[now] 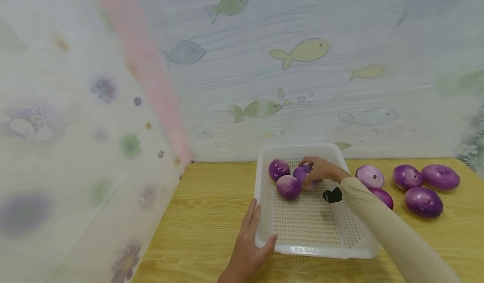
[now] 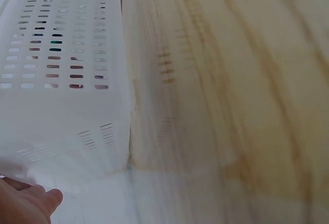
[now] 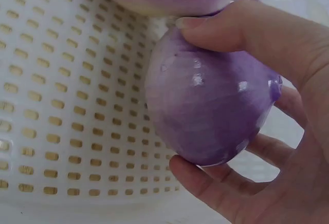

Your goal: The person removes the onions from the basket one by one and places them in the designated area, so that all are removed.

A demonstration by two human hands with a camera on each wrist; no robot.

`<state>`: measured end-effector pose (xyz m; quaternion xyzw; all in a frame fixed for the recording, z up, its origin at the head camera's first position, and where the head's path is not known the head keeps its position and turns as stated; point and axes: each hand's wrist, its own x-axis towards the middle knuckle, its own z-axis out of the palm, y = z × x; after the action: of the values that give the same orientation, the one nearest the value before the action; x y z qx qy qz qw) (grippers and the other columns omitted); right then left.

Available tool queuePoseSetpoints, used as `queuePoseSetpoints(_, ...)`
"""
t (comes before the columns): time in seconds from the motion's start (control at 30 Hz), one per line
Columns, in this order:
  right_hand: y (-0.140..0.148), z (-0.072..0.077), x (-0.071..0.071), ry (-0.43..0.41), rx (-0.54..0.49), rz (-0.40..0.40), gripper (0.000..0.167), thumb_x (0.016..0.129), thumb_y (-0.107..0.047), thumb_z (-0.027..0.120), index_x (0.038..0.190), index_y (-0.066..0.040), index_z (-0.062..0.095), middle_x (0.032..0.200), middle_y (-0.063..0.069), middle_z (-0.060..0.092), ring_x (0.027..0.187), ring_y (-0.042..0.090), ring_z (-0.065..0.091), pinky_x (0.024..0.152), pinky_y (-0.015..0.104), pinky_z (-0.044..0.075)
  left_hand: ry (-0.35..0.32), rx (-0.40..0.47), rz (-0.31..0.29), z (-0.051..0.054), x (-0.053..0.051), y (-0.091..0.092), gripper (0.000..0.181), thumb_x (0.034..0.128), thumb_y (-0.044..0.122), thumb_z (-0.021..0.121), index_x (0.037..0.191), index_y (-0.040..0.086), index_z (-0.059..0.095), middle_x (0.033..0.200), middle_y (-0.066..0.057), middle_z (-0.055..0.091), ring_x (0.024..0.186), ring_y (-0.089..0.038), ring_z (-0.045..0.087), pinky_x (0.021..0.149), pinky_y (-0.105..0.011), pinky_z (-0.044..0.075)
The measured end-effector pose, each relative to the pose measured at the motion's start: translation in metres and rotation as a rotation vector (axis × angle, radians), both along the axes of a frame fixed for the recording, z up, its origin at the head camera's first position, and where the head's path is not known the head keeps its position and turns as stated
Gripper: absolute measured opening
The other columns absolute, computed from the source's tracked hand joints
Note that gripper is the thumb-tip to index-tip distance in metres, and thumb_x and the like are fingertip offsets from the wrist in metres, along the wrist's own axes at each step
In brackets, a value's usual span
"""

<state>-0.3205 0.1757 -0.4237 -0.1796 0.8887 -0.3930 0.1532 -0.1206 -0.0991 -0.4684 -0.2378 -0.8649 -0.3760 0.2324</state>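
My right hand (image 1: pixel 321 169) curls its thumb and fingers round a purple onion (image 1: pixel 302 174) in the back of a white perforated basket (image 1: pixel 306 251). The right wrist view shows the thumb on one side of that onion (image 3: pixel 211 100) and fingers of the hand (image 3: pixel 277 111) on the other. Beside it in the basket lie two more purple onions (image 1: pixel 279 170) (image 1: pixel 289 187), one of them touching it. My left hand (image 1: pixel 249 245) rests against the basket's front left corner, fingers along the outer side and thumb at the rim; in the left wrist view the hand (image 2: pixel 28 203) is partly cut off.
Several purple onions (image 1: pixel 423 202) lie on the wooden table (image 1: pixel 211 207) to the right of the basket. A small black object (image 1: pixel 332 195) shows inside the basket near my right wrist. Behind the table hangs a fish-patterned sheet (image 1: pixel 242 72), with a flower-patterned one (image 1: pixel 75 148) at the left.
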Motion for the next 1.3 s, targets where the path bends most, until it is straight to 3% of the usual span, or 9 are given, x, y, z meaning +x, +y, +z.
queuePoseSetpoints(0.17,0.010,0.009,0.002,-0.004,-0.097,0.020,0.067,0.067,-0.011,0.079,0.127,-0.002,0.051,0.121,0.027,0.043,0.098,0.033,0.053,0.067,0.038,0.056,0.044,0.014,-0.007,-0.001,-0.002,0.000,0.073,0.0868,0.033,0.065,0.142,-0.006,0.035,0.151,-0.021,0.026,0.131,-0.036,0.038,0.095,-0.043,0.046)
queuePoseSetpoints(0.5,0.024,0.039,0.019,0.023,-0.252,0.033,0.069,0.074,-0.013,0.079,0.133,-0.006,0.045,0.134,0.024,0.037,0.102,0.037,0.053,0.077,0.040,0.056,0.045,0.028,-0.017,-0.004,0.002,-0.006,0.074,0.0861,0.030,0.066,0.141,-0.008,0.034,0.151,-0.022,0.026,0.131,-0.038,0.037,0.096,-0.042,0.045)
queuePoseSetpoints(0.87,0.061,0.074,0.056,0.211,-0.193,0.008,0.071,0.073,-0.014,0.080,0.134,-0.007,0.046,0.134,0.019,0.045,0.107,0.037,0.050,0.078,0.040,0.054,0.009,0.023,-0.036,-0.002,-0.002,-0.001,0.075,0.0864,0.031,0.065,0.142,-0.007,0.033,0.152,-0.020,0.023,0.135,-0.036,0.030,0.102,-0.047,0.037)
queuePoseSetpoints(1.17,0.101,0.079,0.080,0.319,-0.107,-0.021,0.071,0.074,-0.018,0.080,0.135,-0.013,0.045,0.132,0.014,0.046,0.106,0.035,0.051,0.070,0.030,0.055,-0.004,0.048,-0.038,-0.004,-0.002,0.000,0.075,0.0865,0.031,0.065,0.142,-0.008,0.033,0.152,-0.021,0.024,0.134,-0.037,0.032,0.099,-0.046,0.040)
queuePoseSetpoints(1.3,0.118,0.083,0.089,0.352,-0.079,-0.077,0.072,0.073,-0.017,0.081,0.136,-0.015,0.046,0.131,0.010,0.047,0.103,0.021,0.052,0.072,0.026,0.054,-0.010,0.057,-0.045,-0.003,-0.003,0.001,0.075,0.0869,0.031,0.064,0.142,-0.009,0.032,0.152,-0.021,0.023,0.135,-0.037,0.031,0.099,-0.046,0.040)
